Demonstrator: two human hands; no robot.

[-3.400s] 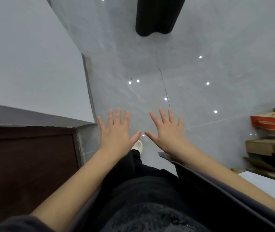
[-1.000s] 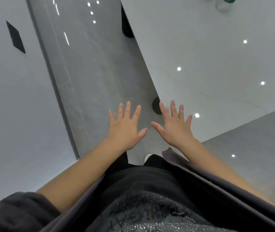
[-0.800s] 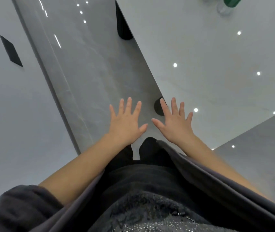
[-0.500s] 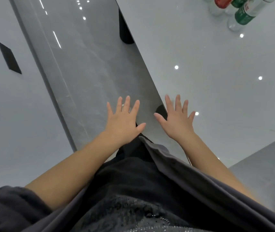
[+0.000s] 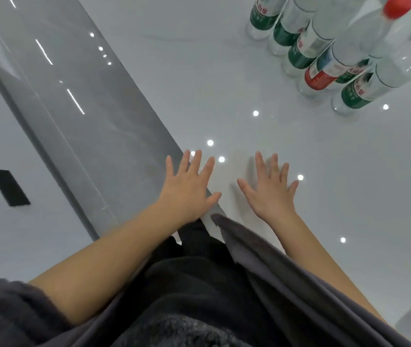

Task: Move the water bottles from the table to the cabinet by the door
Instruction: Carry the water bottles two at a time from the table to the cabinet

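Several clear water bottles stand in a cluster at the far right of the glossy white table. Most carry green labels, such as the nearest one; one has a red label and a red cap. My left hand hovers flat with fingers spread over the table's near-left edge. My right hand is spread flat just above the tabletop beside it. Both hands hold nothing and are well short of the bottles.
A grey polished floor strip runs along the table's left side. Beyond it is a pale wall with a dark rectangular plate. My dark clothing fills the bottom of the view.
The view has swung from the floor by the cabinet and boxes onto the table. The bottles have come much closer into view at the upper right. Both hands stay spread and empty.
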